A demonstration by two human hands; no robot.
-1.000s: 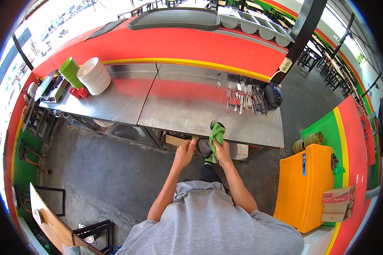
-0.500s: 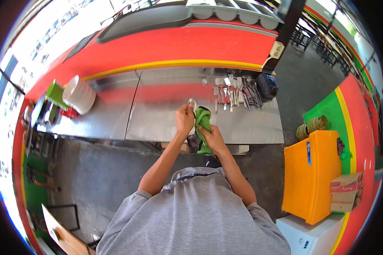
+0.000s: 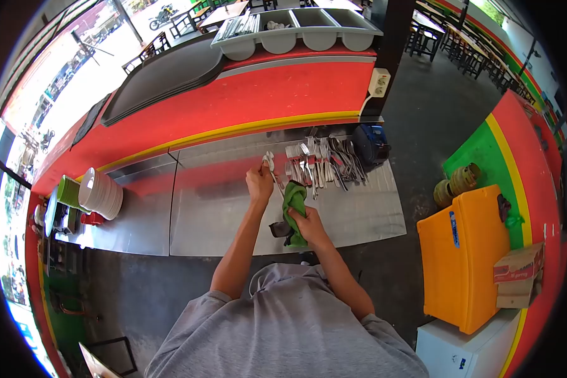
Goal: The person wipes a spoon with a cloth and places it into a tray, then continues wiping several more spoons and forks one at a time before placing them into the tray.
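My left hand [image 3: 259, 184] is closed around a few shiny spoons [image 3: 269, 160], with their bowls pointing up and away from me. Their handles are mostly hidden by my fingers. A bunched green cloth [image 3: 294, 200] is in the grip of my right hand [image 3: 310, 227], just to the right of the spoons. Below the cloth hangs a dark grey piece [image 3: 280, 229] whose kind I cannot make out. Beyond both hands, several forks [image 3: 305, 165] and dark-looking spoons [image 3: 346, 157] lie in a loose row on the steel table [image 3: 214, 214].
A dark blue bag-like item [image 3: 373, 143] sits at the table's right end. Stacked white bowls [image 3: 101, 194] stand at the left. On the red ledge are black trays [image 3: 164, 79] and a grey cutlery holder [image 3: 296, 39]. An orange cooler box [image 3: 457, 261] is at my right.
The view has shifted, showing more of the ledge and cutlery holder. My left hand has moved slightly away from the cloth, still with the spoons. The right hand keeps the cloth.
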